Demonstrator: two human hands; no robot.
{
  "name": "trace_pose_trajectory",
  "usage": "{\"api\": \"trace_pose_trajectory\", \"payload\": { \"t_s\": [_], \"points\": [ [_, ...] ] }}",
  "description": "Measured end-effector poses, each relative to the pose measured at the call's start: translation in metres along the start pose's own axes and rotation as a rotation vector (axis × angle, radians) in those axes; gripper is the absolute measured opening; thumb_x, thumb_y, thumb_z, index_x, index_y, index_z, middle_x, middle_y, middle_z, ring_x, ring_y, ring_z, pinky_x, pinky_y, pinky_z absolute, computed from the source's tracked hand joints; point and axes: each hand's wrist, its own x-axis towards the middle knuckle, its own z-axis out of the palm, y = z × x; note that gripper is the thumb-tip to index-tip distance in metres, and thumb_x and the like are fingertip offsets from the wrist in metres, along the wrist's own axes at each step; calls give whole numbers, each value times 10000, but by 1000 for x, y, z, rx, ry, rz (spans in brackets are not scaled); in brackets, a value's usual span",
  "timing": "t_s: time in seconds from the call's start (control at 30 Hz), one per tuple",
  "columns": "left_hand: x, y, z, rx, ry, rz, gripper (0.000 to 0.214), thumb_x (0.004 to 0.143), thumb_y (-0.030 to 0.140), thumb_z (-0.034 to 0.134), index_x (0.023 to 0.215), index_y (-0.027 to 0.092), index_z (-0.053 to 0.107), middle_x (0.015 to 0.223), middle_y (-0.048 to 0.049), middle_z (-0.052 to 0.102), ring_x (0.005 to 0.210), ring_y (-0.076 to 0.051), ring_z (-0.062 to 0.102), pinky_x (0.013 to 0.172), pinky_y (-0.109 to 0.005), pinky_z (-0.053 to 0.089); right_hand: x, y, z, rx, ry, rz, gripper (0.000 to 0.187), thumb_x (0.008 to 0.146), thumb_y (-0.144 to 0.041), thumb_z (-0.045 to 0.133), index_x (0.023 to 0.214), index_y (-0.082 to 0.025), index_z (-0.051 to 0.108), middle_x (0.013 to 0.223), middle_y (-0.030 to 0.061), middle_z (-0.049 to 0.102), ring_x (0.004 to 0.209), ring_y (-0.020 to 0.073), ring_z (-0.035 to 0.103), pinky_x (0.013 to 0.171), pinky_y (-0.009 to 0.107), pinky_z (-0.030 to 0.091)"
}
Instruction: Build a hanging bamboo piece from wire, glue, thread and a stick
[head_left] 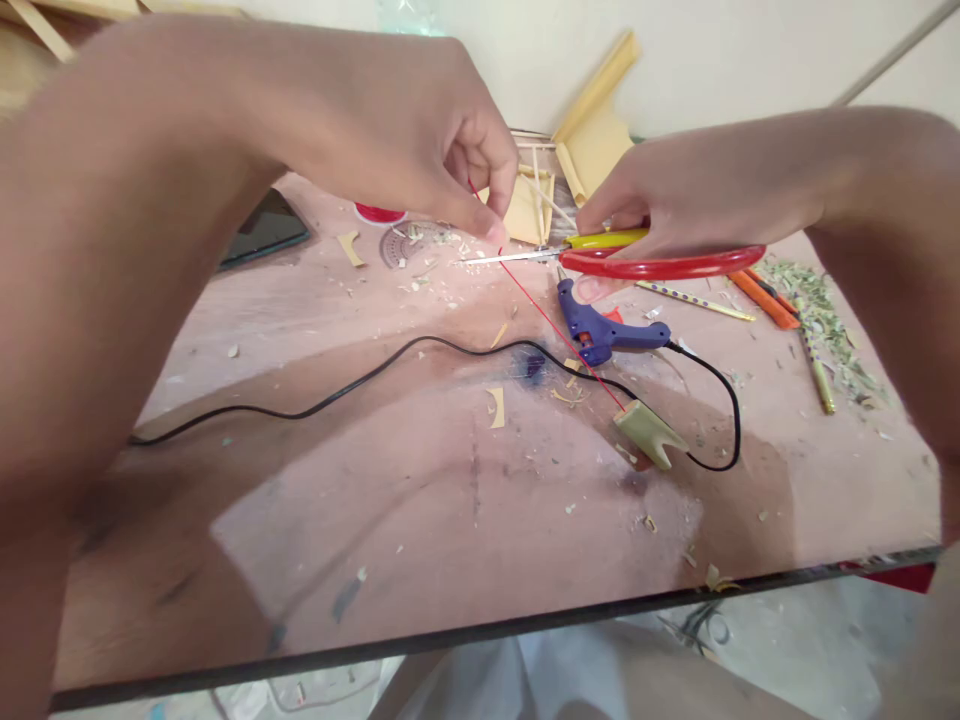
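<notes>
While a pale wall [720,60] closes off the far side, the pinkish wooden table [360,500] fills most of the view, its top strewn with shavings and small offcuts. A black cord [337,385] snakes across it from the left to a blue glue gun [600,328] lying near the middle, and loops round on the right. Yellowish strips of material [596,130] lean against the wall at the back, and a dark flat slab [262,232] lies at the left edge. On the right lie an orange cutter [765,298], a patterned pencil [694,300] and a heap of greenish scraps [825,320].

Both forearms reach in from the sides and meet over the far middle of the table. The left hand [420,140] is closed, its thumb and fingers pinching the upper end of a red thread [555,330]. The thread runs taut, down and to the right, to a small notched pale block [651,432] resting on the table beside the cord. The right hand [675,195] is closed around the red and yellow handles of a pair of scissors [600,255], whose blades point left and reach the thread just below the left hand's fingertips. A red round lid [379,213] sits behind the left hand.
</notes>
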Motion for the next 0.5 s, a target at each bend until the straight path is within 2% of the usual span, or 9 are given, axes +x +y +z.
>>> {"api": "trace_pose_trajectory", "payload": {
  "t_s": [0.1,0.23,0.37,0.5],
  "points": [
    [-1,8,0,26,31,-39,360,909,467,790,1085,167,880,608,112,661,490,-21,561,732,-167,370,3,2,3,-1,42,-8,339,953,-348,661,700,-205,487,582,-74,278,509,64,218,494,290,169],
    [-3,10,-1,37,63,-95,371,897,408,799,1121,125,886,658,100,672,561,-13,603,805,-162,413,2,0,4,0,73,-37,401,937,-361,673,636,-237,440,574,-66,223,503,92,196,477,289,129],
    [-4,9,-1,11,86,-105,392,870,409,804,1134,132,887,646,117,657,557,-6,611,864,-217,463,0,-2,3,19,76,-28,393,921,-292,671,619,-236,426,558,-71,201,494,91,178,480,277,107],
    [-4,11,-3,25,82,-104,472,881,448,748,1153,82,868,656,123,643,561,-2,635,907,-274,491,3,2,5,77,13,9,349,894,-267,707,626,-227,487,532,-77,302,456,79,249,458,269,155]
  ]
}}
